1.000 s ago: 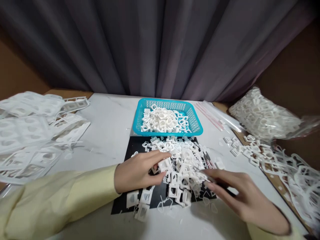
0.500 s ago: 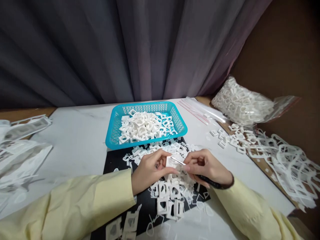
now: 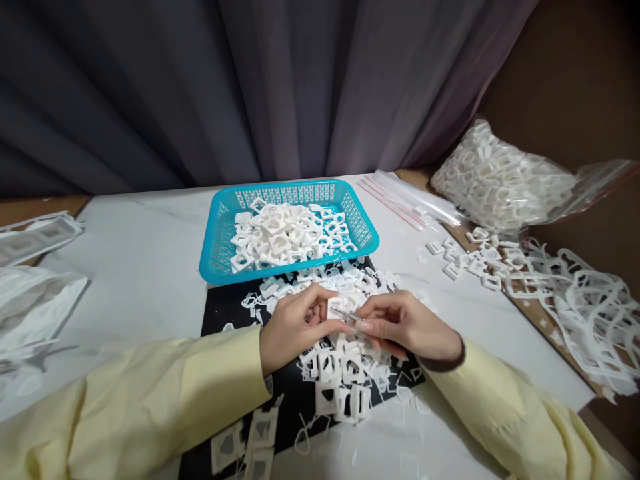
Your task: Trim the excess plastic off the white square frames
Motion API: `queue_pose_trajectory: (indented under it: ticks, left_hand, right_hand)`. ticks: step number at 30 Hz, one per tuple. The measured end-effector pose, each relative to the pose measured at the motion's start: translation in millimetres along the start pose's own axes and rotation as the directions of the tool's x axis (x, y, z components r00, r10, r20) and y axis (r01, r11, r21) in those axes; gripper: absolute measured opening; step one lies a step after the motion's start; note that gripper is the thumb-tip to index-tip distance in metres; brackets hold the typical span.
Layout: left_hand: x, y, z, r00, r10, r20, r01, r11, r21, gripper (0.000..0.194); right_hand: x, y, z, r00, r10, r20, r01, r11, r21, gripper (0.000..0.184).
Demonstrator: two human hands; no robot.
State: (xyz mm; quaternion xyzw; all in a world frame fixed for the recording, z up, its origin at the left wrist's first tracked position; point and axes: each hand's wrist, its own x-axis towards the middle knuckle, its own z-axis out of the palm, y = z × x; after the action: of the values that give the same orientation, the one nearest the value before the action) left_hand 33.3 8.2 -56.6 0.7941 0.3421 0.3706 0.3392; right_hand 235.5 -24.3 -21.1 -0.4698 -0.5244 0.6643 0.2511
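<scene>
White and small, a piece [image 3: 335,303] is pinched in the grip of the left hand [image 3: 296,327]; the right hand [image 3: 407,328] clasps a slim metal tool [image 3: 346,314], tip over it.

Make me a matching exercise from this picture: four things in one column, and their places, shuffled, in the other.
1. Basket
2. Slim metal tool
3. Black mat
4. Clear bag

A. Beneath loose white pieces
B. Beside the brown panel on the right
C. Between the hands and the curtain
D. In the right hand

Pairs: 1-C, 2-D, 3-A, 4-B
</scene>
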Motion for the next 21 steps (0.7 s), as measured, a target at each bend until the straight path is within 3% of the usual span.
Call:
queue_pose_trajectory:
  ticks: [21]
  left_hand:
    - [-2.2, -2.5, 2.2, 1.0, -0.014, 0.009, 0.013, 1.0, 0.016, 0.032]
  right_hand:
    - [-0.6, -1.6, 3.8, 0.992, -0.002, -0.123, -0.011, 0.995, -0.101, 0.034]
